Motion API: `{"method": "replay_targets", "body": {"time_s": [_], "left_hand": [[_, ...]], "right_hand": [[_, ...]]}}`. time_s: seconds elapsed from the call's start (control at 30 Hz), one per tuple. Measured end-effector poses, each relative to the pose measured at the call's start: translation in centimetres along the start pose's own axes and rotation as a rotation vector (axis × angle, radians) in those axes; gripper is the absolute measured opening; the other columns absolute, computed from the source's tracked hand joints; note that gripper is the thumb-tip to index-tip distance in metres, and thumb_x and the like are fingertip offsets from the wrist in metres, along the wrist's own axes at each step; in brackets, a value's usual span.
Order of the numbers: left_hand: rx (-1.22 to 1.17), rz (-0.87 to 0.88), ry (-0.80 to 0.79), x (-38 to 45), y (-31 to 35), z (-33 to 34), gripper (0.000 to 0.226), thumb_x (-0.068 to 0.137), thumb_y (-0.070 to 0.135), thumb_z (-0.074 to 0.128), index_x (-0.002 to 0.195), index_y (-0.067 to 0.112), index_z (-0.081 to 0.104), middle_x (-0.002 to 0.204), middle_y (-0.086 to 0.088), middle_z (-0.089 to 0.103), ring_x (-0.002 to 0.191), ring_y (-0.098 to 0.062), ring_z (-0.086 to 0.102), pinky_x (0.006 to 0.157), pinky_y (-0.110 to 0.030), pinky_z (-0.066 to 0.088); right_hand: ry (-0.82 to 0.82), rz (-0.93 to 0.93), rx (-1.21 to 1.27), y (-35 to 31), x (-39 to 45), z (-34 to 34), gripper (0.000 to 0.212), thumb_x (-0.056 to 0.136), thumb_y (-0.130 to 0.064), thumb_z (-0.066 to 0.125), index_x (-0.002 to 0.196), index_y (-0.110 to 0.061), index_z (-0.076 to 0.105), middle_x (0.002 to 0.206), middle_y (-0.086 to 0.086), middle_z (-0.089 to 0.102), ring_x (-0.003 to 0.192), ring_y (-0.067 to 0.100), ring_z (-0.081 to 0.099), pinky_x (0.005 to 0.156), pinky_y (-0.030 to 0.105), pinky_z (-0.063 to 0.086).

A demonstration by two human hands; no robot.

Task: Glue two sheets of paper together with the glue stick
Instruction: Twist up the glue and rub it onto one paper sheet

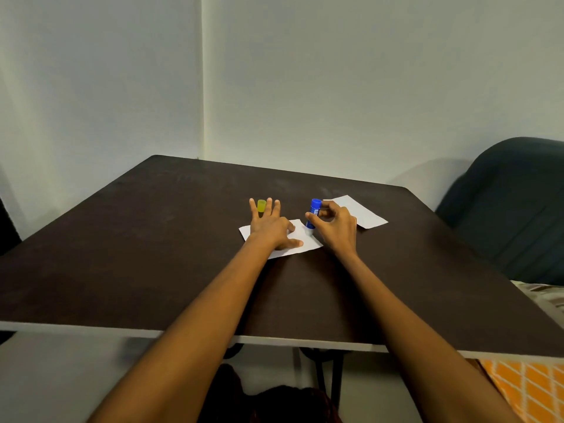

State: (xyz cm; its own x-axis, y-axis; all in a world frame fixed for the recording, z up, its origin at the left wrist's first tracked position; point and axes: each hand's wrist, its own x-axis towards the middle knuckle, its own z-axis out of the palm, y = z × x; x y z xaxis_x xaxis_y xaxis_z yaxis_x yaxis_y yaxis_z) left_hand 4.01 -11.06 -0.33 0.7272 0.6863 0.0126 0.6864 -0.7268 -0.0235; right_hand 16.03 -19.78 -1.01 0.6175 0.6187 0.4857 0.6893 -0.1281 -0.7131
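A small white sheet of paper (309, 244) lies on the dark table (152, 254). My left hand (270, 225) presses flat on it with fingers spread. My right hand (334, 225) grips a blue glue stick (313, 212), held upside down with its tip on the sheet's right part. The yellow-green cap (261, 206) stands on the table just beyond my left fingers. A second white sheet (361, 212) lies behind my right hand, partly hidden by it.
The table stands against a pale wall (335, 87). A dark padded chair back (515, 206) rises at the right. An orange patterned cloth (531, 389) shows below the table's front right edge.
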Motion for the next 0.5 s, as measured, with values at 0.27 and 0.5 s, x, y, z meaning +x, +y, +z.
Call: {"method": "replay_targets", "body": {"time_s": [0.27,0.5], "left_hand": [[0.006,-0.046,0.003,-0.6,0.4,-0.2,0.058,0.083,0.065,0.044,0.133,0.035,0.048,0.158,-0.015,0.000,0.144,-0.036,-0.009,0.105,-0.066,-0.015],[0.007,-0.070,0.000,-1.0,0.6,-0.4,0.058,0.084,0.064,0.045,0.132,0.033,0.049,0.158,-0.016,0.002,0.145,-0.037,-0.007,0.105,-0.066,-0.014]], "right_hand": [[0.026,-0.021,0.057,0.7,-1.3,-1.3,0.031,0.077,-0.032,0.074,0.103,-0.017,0.067,0.083,-0.004,0.066,0.090,0.022,0.063,0.091,0.052,0.048],[0.018,-0.021,0.067,0.4,-1.4,-1.4,0.031,0.077,-0.030,0.074,0.104,-0.016,0.067,0.084,-0.007,0.062,0.093,0.022,0.063,0.091,0.051,0.048]]}}
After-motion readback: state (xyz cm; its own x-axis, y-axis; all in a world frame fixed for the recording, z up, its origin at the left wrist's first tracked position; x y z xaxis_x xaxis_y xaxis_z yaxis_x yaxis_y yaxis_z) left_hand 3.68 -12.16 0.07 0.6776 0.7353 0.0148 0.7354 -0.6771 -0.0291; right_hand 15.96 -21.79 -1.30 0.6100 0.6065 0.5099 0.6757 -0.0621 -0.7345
